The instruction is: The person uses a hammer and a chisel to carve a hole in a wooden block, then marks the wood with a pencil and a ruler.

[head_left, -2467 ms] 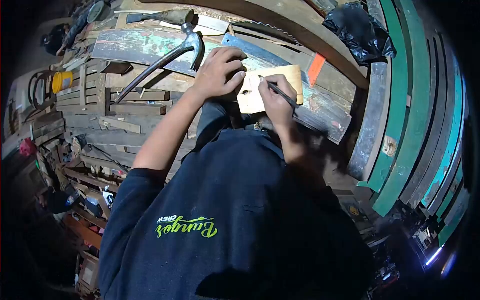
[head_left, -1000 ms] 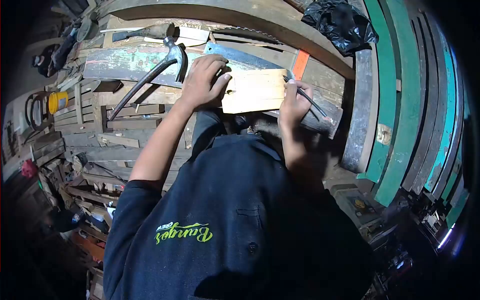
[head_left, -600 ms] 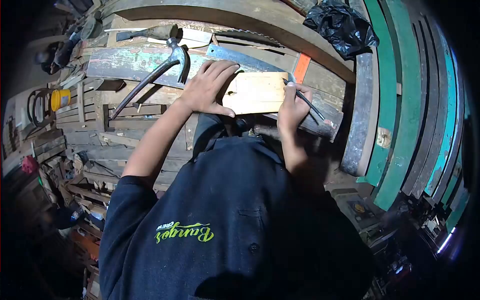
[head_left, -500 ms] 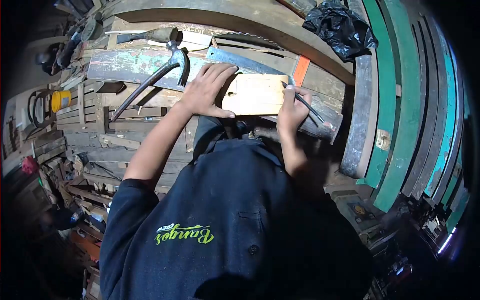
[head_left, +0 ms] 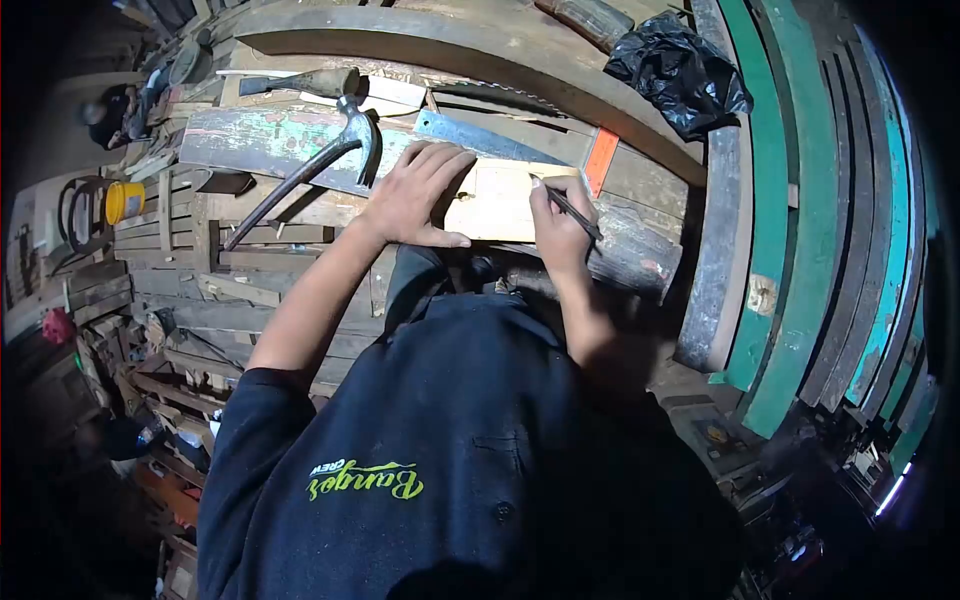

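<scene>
A pale wooden board (head_left: 500,205) lies across the bench in front of me. My left hand (head_left: 420,195) spans its left end, thumb along the near edge and fingers reaching over the far edge. My right hand (head_left: 562,218) is closed round a dark pencil (head_left: 575,213), whose tip is at the board's right part. Just beyond the board lies a try square with a steel blade (head_left: 480,137) and an orange handle (head_left: 601,160). Left of my left hand, a claw hammer (head_left: 305,172) rests with its head away from me. The board's left end is partly hidden under my hand.
A chisel (head_left: 300,84) lies behind the hammer. A long thick beam (head_left: 450,38) runs along the far side. At the back right sits a black plastic bag (head_left: 680,75), beside green planks (head_left: 790,270). A yellow bucket (head_left: 124,202) and another person (head_left: 108,115) are far left.
My right hand has moved left along the board with the pencil, its tip now further left. My left hand stays on the board. The view has shifted slightly.
</scene>
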Demonstrator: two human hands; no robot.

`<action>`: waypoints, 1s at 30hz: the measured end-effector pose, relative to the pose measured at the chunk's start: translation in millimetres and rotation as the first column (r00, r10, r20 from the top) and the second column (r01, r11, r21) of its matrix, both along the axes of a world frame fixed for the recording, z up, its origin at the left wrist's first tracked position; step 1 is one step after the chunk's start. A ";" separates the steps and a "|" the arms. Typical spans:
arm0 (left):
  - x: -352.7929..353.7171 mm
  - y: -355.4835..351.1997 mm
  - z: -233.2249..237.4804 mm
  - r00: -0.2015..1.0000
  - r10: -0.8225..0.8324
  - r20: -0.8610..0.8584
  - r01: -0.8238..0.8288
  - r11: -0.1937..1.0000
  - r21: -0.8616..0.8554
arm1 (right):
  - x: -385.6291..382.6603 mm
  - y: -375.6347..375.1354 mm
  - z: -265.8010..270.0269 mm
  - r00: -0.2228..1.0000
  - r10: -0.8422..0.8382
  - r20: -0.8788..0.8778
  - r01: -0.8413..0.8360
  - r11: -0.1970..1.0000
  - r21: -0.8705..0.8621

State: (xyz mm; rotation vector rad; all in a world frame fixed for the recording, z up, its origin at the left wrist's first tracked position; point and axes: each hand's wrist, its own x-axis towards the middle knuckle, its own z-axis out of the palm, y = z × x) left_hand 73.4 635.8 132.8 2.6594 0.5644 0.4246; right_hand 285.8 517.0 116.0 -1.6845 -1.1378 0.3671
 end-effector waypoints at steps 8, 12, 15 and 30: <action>0.7 0.5 2.1 1.000 0.000 -0.010 0.000 1.000 -0.020 | -3.0 2.6 -2.3 1.000 -0.023 0.000 0.023 1.000 0.013; -0.2 -0.8 1.5 1.000 -0.004 -0.002 0.004 1.000 -0.010 | -4.5 0.5 -4.7 0.999 -0.051 0.010 0.051 0.999 0.001; 1.2 0.4 3.1 1.000 -0.002 -0.023 0.001 1.000 -0.019 | -3.6 2.2 -6.9 0.995 -0.095 -0.008 0.095 0.995 -0.005; 1.7 0.2 1.5 1.000 0.005 -0.005 -0.005 1.000 0.011 | -3.8 -1.4 -4.2 0.990 -0.140 0.033 0.140 0.990 0.003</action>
